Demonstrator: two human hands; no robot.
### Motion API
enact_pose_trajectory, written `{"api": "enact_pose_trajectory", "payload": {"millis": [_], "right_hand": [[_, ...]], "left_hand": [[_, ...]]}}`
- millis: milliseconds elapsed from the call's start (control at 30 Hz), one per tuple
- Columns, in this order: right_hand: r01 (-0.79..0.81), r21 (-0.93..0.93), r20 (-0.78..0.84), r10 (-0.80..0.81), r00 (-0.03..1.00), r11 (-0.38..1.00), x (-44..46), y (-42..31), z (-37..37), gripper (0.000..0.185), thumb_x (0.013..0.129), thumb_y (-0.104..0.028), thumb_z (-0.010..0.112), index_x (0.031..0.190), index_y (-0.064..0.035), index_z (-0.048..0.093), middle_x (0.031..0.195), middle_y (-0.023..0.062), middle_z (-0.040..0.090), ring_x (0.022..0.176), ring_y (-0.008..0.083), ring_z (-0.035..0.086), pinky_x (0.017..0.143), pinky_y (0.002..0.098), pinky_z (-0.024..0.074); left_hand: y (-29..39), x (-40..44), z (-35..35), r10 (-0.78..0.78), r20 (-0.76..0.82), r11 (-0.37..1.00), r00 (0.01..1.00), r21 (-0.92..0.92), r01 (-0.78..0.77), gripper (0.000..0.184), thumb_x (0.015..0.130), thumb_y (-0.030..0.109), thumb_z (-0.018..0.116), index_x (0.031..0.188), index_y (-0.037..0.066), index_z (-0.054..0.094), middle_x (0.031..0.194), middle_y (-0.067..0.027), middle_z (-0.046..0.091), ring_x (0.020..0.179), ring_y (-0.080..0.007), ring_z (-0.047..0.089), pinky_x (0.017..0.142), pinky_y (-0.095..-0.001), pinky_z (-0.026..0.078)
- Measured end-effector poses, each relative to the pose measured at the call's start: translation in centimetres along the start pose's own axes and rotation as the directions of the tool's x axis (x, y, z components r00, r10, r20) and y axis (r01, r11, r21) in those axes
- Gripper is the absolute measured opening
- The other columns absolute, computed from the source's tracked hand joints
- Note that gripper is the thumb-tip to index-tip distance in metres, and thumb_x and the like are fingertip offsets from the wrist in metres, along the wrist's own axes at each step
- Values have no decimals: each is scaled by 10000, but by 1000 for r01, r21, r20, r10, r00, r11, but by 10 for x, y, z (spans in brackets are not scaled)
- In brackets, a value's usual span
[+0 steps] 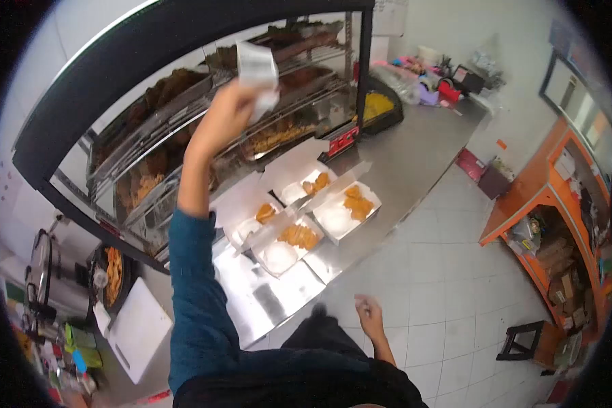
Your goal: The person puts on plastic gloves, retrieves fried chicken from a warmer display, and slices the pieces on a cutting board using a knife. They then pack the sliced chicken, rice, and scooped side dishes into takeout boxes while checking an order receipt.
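While it fills the upper left of the view, a black-framed display case (92,93) dwarfs everything else, with trays of browned food on its racks behind glass. Along its front runs a grey metal table (428,139), brightly lit at its near end. Across the tiled floor, well apart from it, an orange shelving unit (549,162) leans into view at the right, its shelves full. A large metal pot (62,289) stands at the far left, and a white cutting board (139,330) lies near it. Next in size come four white boxes (289,158), set close together on the table with their lids raised.

Above them, in front of the glass, is the left hand (226,117), its grip clenched on a white-and-grey item (257,66), too blurred to identify. The right hand (368,316) hangs below the boxes, before the floor, its grip released and the fingers loosely curled. Smallest are the boxes' contents: white mounds (279,258) resembling rice, and golden fried pieces (299,236) beside them.
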State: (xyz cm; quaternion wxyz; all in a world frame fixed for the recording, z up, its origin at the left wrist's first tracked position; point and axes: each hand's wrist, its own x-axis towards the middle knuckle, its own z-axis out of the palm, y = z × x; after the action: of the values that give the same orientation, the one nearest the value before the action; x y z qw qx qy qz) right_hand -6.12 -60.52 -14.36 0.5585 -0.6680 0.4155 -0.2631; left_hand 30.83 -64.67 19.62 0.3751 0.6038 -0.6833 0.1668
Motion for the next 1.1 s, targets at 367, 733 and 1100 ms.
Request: {"api": "enact_pose_trajectory", "payload": {"millis": [367, 733, 1100], "right_hand": [[288, -247, -173, -334, 926, 925, 299, 2, -52, 281, 768, -121, 502, 1015, 13, 489, 998, 183, 507, 909, 316, 496, 777, 354, 396], [242, -471, 155, -190, 969, 848, 380, 2, -84, 253, 834, -191, 400, 916, 15, 522, 822, 238, 551, 776, 388, 531, 667, 427, 410], [104, -693, -94, -233, 968, 714, 609, 56, -323, 396, 818, -304, 467, 1012, 34, 536, 985, 203, 557, 905, 313, 534, 800, 353, 395]], "left_hand": [[16, -380, 121, -929, -76, 365, 363, -4, 931, 376, 778, 347, 509, 787, -17, 600, 726, -227, 564, 702, -376, 548, 611, -409, 424], [37, -287, 238, -994, -6, 111, 113, 153, 982, 427, 835, 309, 423, 628, -50, 526, 653, -249, 525, 631, -400, 510, 581, -459, 385], [11, -79, 478, -911, 217, 302, 351, -229, 925, 328, 818, 240, 485, 985, -42, 499, 544, -184, 520, 510, -277, 550, 487, -378, 410]]}}
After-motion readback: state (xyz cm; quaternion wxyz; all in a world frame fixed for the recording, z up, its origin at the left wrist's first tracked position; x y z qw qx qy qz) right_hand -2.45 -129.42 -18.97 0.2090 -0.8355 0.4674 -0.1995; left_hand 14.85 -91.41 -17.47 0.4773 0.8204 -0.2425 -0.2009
